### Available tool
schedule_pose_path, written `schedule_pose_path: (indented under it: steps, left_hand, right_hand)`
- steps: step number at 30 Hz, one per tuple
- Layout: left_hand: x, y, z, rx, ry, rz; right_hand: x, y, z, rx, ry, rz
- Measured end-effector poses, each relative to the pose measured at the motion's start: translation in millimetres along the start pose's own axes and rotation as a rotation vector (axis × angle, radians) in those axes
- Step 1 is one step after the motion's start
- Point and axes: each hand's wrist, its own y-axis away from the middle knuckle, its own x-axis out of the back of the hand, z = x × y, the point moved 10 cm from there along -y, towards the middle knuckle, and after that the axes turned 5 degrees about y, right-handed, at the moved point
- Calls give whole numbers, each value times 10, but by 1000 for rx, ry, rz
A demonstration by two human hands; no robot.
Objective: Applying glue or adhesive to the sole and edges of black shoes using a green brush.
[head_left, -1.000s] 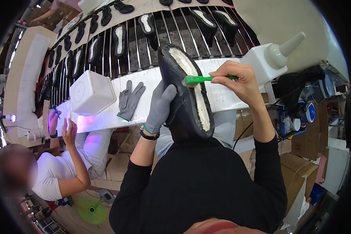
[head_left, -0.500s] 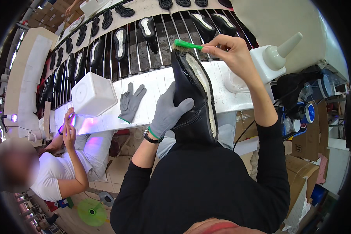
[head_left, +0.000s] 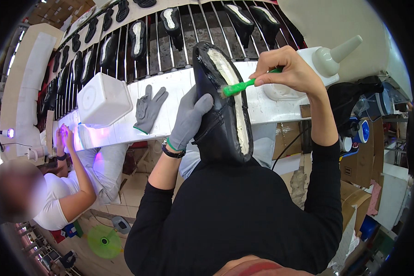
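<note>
My left hand [head_left: 188, 117], in a grey glove, grips the side of a black shoe upper [head_left: 211, 115]. The shoe is turned with its underside up, showing a long white strip along the middle and a glossy black border. Bare, my right hand [head_left: 290, 71] pinches the handle of a green brush [head_left: 239, 87]. Its bristles touch the black border by the left edge of the white strip, about midway along the shoe. Part of the brush handle is hidden behind my fingers.
On the white bench lie a spare grey glove [head_left: 149, 110], a white square container [head_left: 104, 100] and a white bottle with a spout [head_left: 324, 62]. Beyond, several black shoes [head_left: 172, 25] rest on a rack of metal bars [head_left: 211, 30]. A co-worker [head_left: 60, 198] sits at the left.
The green brush has moved from the shoe's far end down to its middle. The shoe has shifted slightly left, and the co-worker's hands have come together.
</note>
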Motion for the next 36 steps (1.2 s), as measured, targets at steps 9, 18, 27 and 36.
schedule_pose_path:
  steps: [9, 18, 27, 36]
  left_hand:
    - [119, -34, 72, -72, 52, 81]
    - [119, -73, 29, -42, 48, 93]
    - [223, -113, -83, 80, 18, 102]
    - [197, -180, -479, 252, 217, 26]
  right_hand:
    - [-433, 353, -238, 9, -169, -164]
    - [-66, 199, 33, -85, 43, 206]
    - [-387, 273, -148, 3, -98, -118]
    - [-487, 154, -148, 5, -130, -228]
